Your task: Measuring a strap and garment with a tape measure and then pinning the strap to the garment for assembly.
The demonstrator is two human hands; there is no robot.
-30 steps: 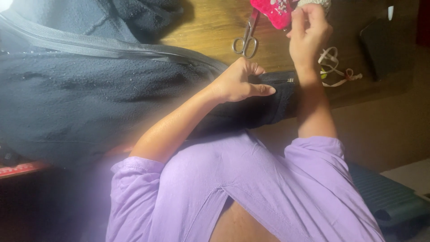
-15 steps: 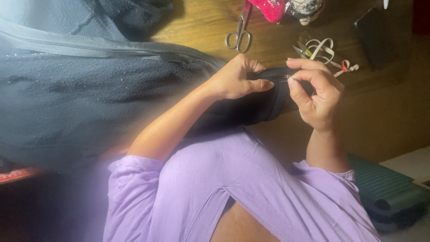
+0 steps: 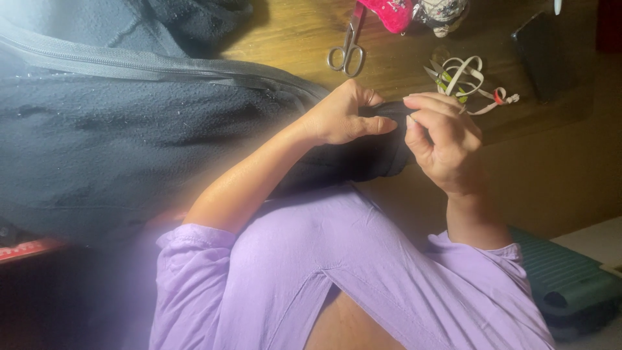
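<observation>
Pinching the dark jacket (image 3: 129,142) edge at the table (image 3: 402,65) rim with my left hand (image 3: 343,116), I bring my right hand (image 3: 440,139), fingertips closed on something too small to identify, close and steady, scissors (image 3: 346,48) lying beyond.

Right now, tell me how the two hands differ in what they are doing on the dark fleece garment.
The left hand lies knuckles-up, thumb pressing the edge of the dark fleece garment; the right hand stands upright, fingertips pinched together in a finer grip. The left comes across the fabric, the right from below. Both meet at the same edge.
</observation>
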